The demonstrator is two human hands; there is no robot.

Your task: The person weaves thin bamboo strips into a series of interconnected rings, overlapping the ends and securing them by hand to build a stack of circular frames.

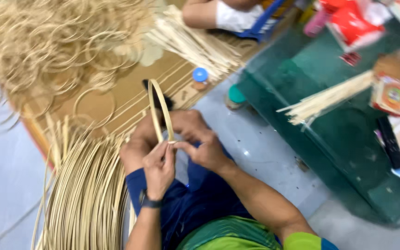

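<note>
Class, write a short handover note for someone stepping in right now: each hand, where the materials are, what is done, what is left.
Left hand: pinching the near end of the bamboo hoop, a watch on its wrist.
Right hand: pinching the same joint from the other side.
Hoop: upright above the knees, strip bent round, ends meeting at the fingers.
Done: a heap of finished rings on the mat, far left.
Left: long loose strips at the left knee; the joint looks not yet fixed.
Another person's arm is at the top.

Pale straw hoop (159,109); same straw colour on the strips (86,194) and rings (47,41). Blue shorts (195,199), green shirt (230,234), black wristband (150,202). Blue cap (200,74), teal cap (236,95). Dark green tabletop (348,153), brown mat (130,95).
</note>
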